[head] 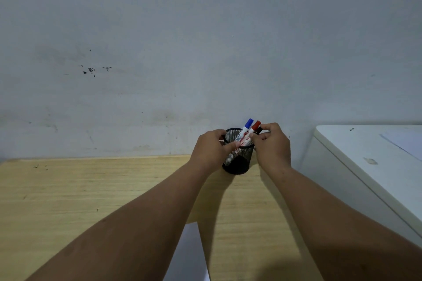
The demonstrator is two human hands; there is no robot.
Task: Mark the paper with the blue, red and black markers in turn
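Three white-barrelled markers standing together, tilted to the right, in a black wire-mesh cylindrical pen cup [237, 162]: blue-capped marker [246, 128] leftmost and tallest, red-capped marker [254, 129] just beside it, black-capped marker [258, 130] rightmost and mostly hidden behind fingers. Cup upright on the far edge of a light wooden tabletop [91, 201], close to a scuffed grey-white wall [205, 41] bearing a few dark specks at left. Left hand [211, 149] wrapped around the cup's left side, thumb lying across the front of the rim, fingers curled over the back edge, gripping the mesh. Right hand [272, 146] at the cup's right rim, thumb and fingertips pinched close around the upper ends of the black-capped and red-capped markers; exactly which one is clamped, hard to tell. White sheet of paper [189, 255] flat on the tabletop near the bottom edge, well apart from the cup, showing only between the two bare forearms. White cabinet-like surface [365, 157] at right, beside the table, with a pale sheet resting on top near the frame edge.
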